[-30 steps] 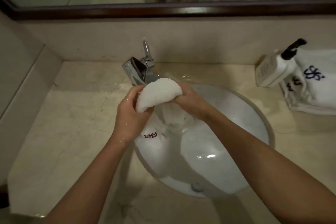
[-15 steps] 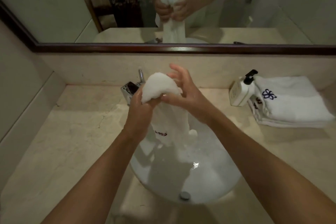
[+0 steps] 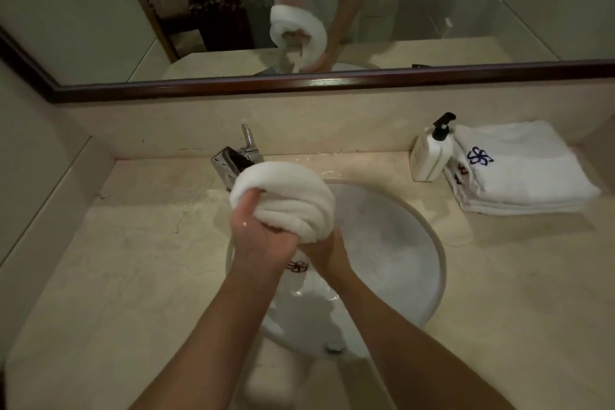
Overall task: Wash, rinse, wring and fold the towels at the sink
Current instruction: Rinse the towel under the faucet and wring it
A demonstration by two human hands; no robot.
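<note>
A wet white towel is twisted into a thick arched roll above the round white sink. My left hand grips the roll's left end. My right hand grips the other end, just right of the left hand. The towel's tail with a dark logo hangs down between my wrists into the basin. The chrome tap stands just behind the roll, partly hidden by it.
A stack of folded white towels with a blue logo lies on the counter at the right. A white pump bottle stands against it. The mirror runs along the back wall. Beige stone counter spreads left of the sink.
The towel went from a hanging bundle to a tight arched roll. My right hand, open half a second ago, now grips its lower end beside the left hand.
</note>
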